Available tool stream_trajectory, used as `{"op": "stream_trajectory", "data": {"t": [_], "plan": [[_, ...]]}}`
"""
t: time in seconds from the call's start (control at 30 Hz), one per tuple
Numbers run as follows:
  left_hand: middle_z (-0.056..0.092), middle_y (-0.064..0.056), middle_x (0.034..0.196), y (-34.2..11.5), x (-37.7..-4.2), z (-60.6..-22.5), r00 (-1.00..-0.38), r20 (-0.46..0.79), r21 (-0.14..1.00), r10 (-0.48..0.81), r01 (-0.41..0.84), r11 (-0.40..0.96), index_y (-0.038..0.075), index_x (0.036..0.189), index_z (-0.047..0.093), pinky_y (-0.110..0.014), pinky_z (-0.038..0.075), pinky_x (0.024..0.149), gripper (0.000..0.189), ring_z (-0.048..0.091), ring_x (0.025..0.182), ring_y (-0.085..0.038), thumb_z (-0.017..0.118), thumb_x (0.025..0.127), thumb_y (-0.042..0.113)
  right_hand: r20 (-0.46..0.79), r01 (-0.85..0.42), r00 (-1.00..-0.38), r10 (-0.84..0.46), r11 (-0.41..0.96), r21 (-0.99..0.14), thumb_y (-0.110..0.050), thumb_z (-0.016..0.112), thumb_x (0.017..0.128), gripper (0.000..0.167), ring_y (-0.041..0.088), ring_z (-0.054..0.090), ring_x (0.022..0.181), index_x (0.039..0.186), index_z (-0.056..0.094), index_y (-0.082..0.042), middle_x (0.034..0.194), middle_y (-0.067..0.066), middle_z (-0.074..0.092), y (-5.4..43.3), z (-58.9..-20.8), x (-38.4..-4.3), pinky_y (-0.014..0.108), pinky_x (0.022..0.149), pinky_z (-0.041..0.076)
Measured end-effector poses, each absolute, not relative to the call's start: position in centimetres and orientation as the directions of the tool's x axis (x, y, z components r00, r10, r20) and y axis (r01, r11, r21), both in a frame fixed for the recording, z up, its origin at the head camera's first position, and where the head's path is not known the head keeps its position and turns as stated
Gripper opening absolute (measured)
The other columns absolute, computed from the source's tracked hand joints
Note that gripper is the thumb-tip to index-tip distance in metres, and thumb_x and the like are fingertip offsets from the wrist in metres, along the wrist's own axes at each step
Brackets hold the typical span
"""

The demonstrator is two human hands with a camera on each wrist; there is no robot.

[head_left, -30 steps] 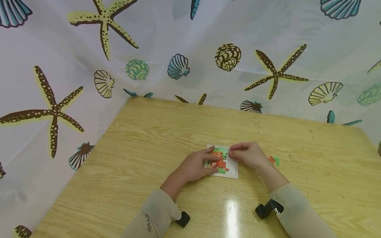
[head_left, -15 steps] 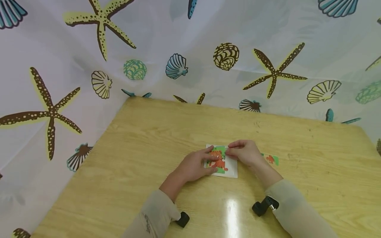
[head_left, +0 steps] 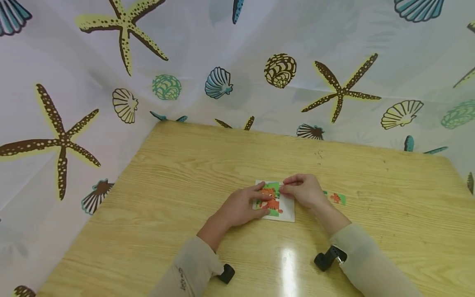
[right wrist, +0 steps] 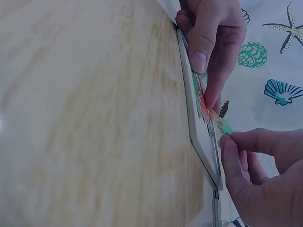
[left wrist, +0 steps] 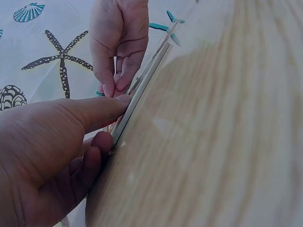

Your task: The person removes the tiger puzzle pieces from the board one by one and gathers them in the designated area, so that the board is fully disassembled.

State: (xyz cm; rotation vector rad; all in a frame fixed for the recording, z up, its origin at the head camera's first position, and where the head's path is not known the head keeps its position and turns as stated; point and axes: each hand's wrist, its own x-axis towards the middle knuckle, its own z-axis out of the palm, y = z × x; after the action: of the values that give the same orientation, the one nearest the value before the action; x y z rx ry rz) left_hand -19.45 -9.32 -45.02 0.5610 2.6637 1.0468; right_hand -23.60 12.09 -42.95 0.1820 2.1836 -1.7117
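A small white puzzle board (head_left: pixel 288 212) lies on the table, partly filled with pieces showing an orange tiger (head_left: pixel 273 204) on green. My left hand (head_left: pixel 241 207) rests over its left side, fingers spread across the pieces; in the right wrist view its thumb (right wrist: pixel 201 54) presses on the board. At the upper right of the board, my right hand (head_left: pixel 306 190) pinches a green puzzle piece (right wrist: pixel 223 126) between thumb and fingertips. That piece is tilted above the board, touching or close to the laid pieces. In the head view the right fingers mostly hide it.
Loose orange and green puzzle pieces (head_left: pixel 337 199) lie right of the board, partly behind the right wrist. The wooden table (head_left: pixel 193 165) meets a curtain (head_left: pixel 252 90) printed with shells and starfish at the back and left. Black wrist cameras (head_left: pixel 325 259) sit on both sleeves.
My right hand has shifted slightly left and up at the board's upper right corner, uncovering more of the loose pieces. The left hand stays on the board.
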Motion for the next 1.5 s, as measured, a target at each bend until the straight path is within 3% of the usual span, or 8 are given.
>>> {"op": "stream_trajectory", "data": {"t": [0.2,0.47,0.73,1.37,1.5], "plan": [[0.038,0.004,0.16,-9.4,-19.5,-45.3,-0.899,-0.07,0.711,0.433,0.259,0.654,0.023,0.128,0.071,-0.05,0.036,0.116,0.039,0.037,0.147,-0.03,0.074,0.091,0.036,-0.338,0.312,-0.937,-0.094,0.213,-0.926,0.0,0.07,0.09,0.03,0.011,0.07,0.084,0.119,0.064,0.006,0.1,0.01,0.068,12.4,-43.1,-23.4,0.025,0.082,0.059],[0.038,0.003,0.16,-9.5,-19.3,-44.9,-0.905,-0.079,0.706,0.417,0.244,0.664,0.023,0.128,0.071,-0.05,0.037,0.116,0.039,0.037,0.147,-0.031,0.074,0.091,0.036,-0.327,0.299,-0.935,-0.14,0.191,-0.935,0.0,0.069,0.091,0.042,0.012,0.072,0.096,0.133,0.06,0.005,0.128,0.022,0.066,12.8,-43.2,-23.1,0.026,0.087,0.058],[0.036,0.006,0.161,-9.4,-19.4,-44.8,-0.903,-0.095,0.713,0.419,0.232,0.662,0.024,0.128,0.07,-0.051,0.035,0.117,0.039,0.034,0.149,-0.029,0.074,0.091,0.035,-0.349,0.314,-0.922,-0.167,0.205,-0.927,-0.005,0.064,0.096,0.036,0.01,0.07,0.098,0.131,0.062,0.005,0.138,0.024,0.058,13.5,-43.1,-22.7,0.024,0.089,0.057],[0.038,0.006,0.16,-9.5,-19.4,-45.1,-0.907,-0.082,0.722,0.414,0.232,0.652,0.024,0.127,0.071,-0.051,0.036,0.116,0.039,0.035,0.148,-0.03,0.075,0.09,0.036,-0.332,0.304,-0.92,-0.21,0.154,-0.94,-0.002,0.063,0.097,0.033,0.009,0.072,0.09,0.127,0.062,0.012,0.121,0.023,0.068,14.6,-42.5,-21.6,0.028,0.087,0.058],[0.038,0.005,0.16,-9.5,-19.3,-45.0,-0.906,-0.074,0.723,0.416,0.238,0.649,0.023,0.126,0.072,-0.051,0.036,0.116,0.038,0.036,0.148,-0.03,0.075,0.09,0.035,-0.332,0.308,-0.916,-0.226,0.133,-0.942,-0.001,0.062,0.097,0.035,0.01,0.072,0.091,0.128,0.059,0.014,0.123,0.024,0.065,14.9,-42.3,-21.4,0.028,0.088,0.058]]}}
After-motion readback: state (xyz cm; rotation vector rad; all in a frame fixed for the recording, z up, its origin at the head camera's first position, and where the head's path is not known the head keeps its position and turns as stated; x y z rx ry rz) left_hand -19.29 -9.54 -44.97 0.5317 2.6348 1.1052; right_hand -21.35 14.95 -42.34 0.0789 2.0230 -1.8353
